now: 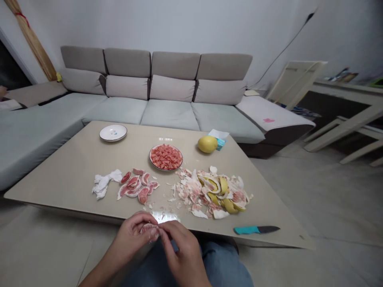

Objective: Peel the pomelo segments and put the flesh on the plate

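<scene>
Both my left hand (128, 239) and my right hand (182, 251) pinch a pink pomelo segment (149, 231) just below the table's near edge, above my lap. My fingers hide most of it. On the beige table (72, 179), a white bowl (150, 157) holds picked pink pulp (166, 157). Left of it lie several membrane-covered segments (137, 185) and crumpled white tissue (103, 183). A heap of yellow pomelo peel and pith (215, 195) lies to the right. Nearest my right hand, a teal-handled knife (256, 229) rests by the table's edge.
A whole yellow pomelo (207, 144), a tissue pack (218, 139) and a small white plate (101, 134) stand at the table's far side. A grey sofa (169, 113) runs behind the table. My jeans-covered legs (221, 263) sit below its near edge.
</scene>
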The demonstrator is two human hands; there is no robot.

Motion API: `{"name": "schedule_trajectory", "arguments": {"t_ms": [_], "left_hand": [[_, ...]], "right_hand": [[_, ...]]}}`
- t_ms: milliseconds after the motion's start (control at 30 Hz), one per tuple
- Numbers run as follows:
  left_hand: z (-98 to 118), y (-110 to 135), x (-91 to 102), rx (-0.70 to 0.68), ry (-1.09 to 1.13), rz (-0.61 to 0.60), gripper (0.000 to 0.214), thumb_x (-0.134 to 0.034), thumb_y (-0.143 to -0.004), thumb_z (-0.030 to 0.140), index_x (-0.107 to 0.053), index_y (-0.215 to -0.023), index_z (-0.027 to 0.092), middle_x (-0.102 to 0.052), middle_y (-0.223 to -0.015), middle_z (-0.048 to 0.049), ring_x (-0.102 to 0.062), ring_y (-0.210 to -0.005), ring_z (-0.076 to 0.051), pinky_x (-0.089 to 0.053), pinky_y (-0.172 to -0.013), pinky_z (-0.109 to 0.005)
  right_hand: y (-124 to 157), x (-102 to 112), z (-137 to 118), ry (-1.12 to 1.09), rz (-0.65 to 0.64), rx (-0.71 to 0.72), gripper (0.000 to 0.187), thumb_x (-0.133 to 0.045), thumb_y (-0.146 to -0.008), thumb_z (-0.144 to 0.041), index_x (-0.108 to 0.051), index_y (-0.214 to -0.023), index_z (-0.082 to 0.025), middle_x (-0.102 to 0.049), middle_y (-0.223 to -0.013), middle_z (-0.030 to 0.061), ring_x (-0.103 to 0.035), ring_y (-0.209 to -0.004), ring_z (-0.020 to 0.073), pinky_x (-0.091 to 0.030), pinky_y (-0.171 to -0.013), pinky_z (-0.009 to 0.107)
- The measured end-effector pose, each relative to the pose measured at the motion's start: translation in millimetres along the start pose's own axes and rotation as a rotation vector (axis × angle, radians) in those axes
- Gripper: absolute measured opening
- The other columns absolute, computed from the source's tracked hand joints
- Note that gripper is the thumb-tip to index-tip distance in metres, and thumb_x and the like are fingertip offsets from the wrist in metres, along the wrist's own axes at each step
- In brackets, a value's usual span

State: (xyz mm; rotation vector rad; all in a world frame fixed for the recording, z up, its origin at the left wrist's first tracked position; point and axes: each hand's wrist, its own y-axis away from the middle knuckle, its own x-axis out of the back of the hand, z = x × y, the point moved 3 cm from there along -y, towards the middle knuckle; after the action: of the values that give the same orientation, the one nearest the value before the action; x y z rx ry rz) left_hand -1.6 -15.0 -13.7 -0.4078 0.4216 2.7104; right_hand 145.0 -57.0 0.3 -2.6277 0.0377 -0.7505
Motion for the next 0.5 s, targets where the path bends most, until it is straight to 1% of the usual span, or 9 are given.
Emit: {"name": "schedule_trajectory", "arguments": {"t_ms": [133, 267, 367, 500], "left_hand": [[3.6, 4.4, -3.0, 0.06, 0.02, -0.032, 0.03, -0.082, -0.067, 0.036, -0.071, -0.086, 0.014, -0.063, -0.072, -0.0018, -0.056, -0.069, -0.013, -0.044, -0.065, -0.023], [2.8, 7.5, -1.2, 0.127, 0.072, 0.034, 0.029, -0.081, -0.07, 0.033, -0.07, -0.09, 0.015, -0.069, -0.079, -0.0048, -0.059, -0.074, -0.014, -0.045, -0.071, -0.024], [0.6, 7.9, -0.2, 0.113, 0.091, 0.07, 0.028, -0.08, -0.071, 0.032, -0.07, -0.092, 0.015, -0.07, -0.08, -0.0054, -0.06, -0.076, -0.015, -0.046, -0.074, -0.024], [-1.3, 8.2, -2.5, 0.083, 0.092, 0.095, 0.026, -0.081, -0.07, 0.03, -0.07, -0.089, 0.017, -0.069, -0.075, -0.0034, -0.06, -0.073, -0.014, -0.047, -0.072, -0.023]], "right_hand": [[-1.6, 0.5, -0.6, -0.035, -0.006, -0.056, 0.019, -0.05, -0.091, -0.014, -0.067, -0.096, -0.021, -0.068, -0.085, 0.0053, -0.064, -0.079, 0.0184, -0.049, -0.073, 0.027], [-3.1, 1.8, 0.8, -0.173, 0.013, -0.178, 0.018, -0.052, -0.093, -0.02, -0.069, -0.093, -0.022, -0.069, -0.083, 0.0035, -0.064, -0.076, 0.0158, -0.049, -0.067, 0.023], [-2.4, 0.5, 0.6, -0.252, 0.017, -0.258, 0.014, -0.058, -0.09, -0.025, -0.071, -0.092, -0.021, -0.069, -0.083, 0.0038, -0.064, -0.07, 0.0147, -0.049, -0.061, 0.021], [-2.6, 0.1, 1.5, -0.279, 0.066, -0.365, 0.015, -0.06, -0.086, -0.027, -0.073, -0.083, -0.018, -0.07, -0.078, 0.0047, -0.064, -0.067, 0.0154, -0.049, -0.06, 0.021]]}}
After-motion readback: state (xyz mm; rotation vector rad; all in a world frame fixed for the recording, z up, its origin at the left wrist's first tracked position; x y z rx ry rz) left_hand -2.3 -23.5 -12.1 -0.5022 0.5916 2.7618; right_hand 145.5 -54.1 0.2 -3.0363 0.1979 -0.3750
